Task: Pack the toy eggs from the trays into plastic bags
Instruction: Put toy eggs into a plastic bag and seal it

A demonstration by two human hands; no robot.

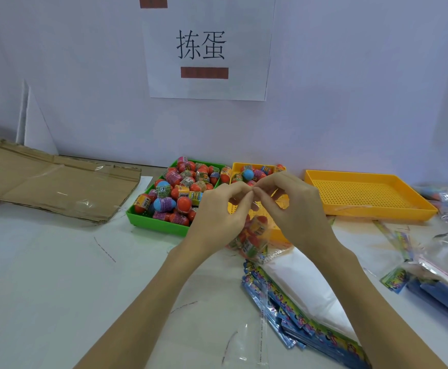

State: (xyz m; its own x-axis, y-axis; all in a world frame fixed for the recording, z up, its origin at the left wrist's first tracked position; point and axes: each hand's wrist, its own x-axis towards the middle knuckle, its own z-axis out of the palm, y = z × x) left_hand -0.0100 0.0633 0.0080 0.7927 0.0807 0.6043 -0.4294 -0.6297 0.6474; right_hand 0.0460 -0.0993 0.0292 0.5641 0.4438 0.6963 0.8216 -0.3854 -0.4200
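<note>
Head view: both hands meet above the table (44,262).
Left hand (217,211): fingertips pinching the bag's top edge.
Right hand (292,206): pinching the same edge.
Bag (254,238): hangs below the hands, eggs inside.
Green tray (153,225): left of the hands, heaped with eggs (183,193).
Yellow tray (371,201): right of the hands.

On the white paper sign (206,46) taped to the wall above the green tray (151,222) I read two large black characters, "拣蛋", while the toy eggs' (176,193) wrapper print in that tray stays too small for me.
</note>
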